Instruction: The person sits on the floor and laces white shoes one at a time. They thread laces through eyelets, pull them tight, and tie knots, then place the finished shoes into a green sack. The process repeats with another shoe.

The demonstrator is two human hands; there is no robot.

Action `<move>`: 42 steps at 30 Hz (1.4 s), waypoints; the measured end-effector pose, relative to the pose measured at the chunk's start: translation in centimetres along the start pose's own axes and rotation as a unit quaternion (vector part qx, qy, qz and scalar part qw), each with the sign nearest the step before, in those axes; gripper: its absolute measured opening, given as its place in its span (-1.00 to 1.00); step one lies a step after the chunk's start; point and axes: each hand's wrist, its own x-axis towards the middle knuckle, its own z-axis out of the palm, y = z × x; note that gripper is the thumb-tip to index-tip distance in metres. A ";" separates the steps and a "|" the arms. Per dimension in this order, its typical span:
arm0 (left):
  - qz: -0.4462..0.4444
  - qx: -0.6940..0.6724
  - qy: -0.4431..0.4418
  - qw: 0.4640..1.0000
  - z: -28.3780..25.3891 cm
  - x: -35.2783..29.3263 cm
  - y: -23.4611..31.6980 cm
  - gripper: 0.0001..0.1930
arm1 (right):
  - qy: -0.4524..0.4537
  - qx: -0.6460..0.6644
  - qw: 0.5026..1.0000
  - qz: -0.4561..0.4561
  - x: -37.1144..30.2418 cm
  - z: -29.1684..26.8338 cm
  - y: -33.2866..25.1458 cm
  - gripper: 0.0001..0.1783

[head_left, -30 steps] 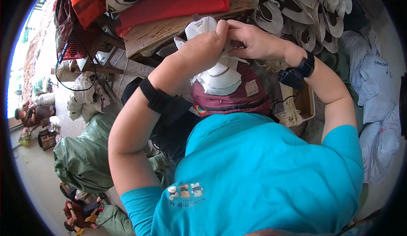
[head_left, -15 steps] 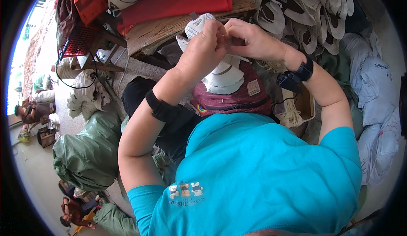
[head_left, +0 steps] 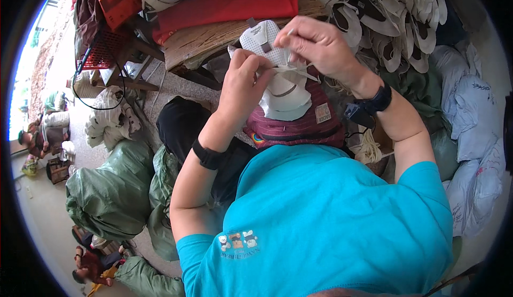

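Parting, the hands now expose more of the white mesh shoe upper [head_left: 286,102] over the maroon striped fabric bag [head_left: 299,131], the right hand [head_left: 315,43] pinching a thin white lace [head_left: 290,31], the left hand [head_left: 245,78] in an unclear grip.

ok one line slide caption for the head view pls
Right hand pinching a white lace, left hand close by, at a white shoe upper.

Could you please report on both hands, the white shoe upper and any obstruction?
Right hand pinching a pale lace. Left hand at the white shoe upper, grip unclear. Upper overlaps maroon fabric. No obstruction visible around the hands.
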 end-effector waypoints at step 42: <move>-0.167 -0.585 0.182 0.772 0.7 1.1 -0.6 -0.85 | 0.021 -0.094 0.994 -0.060 2.9 4.5 0.5 -0.70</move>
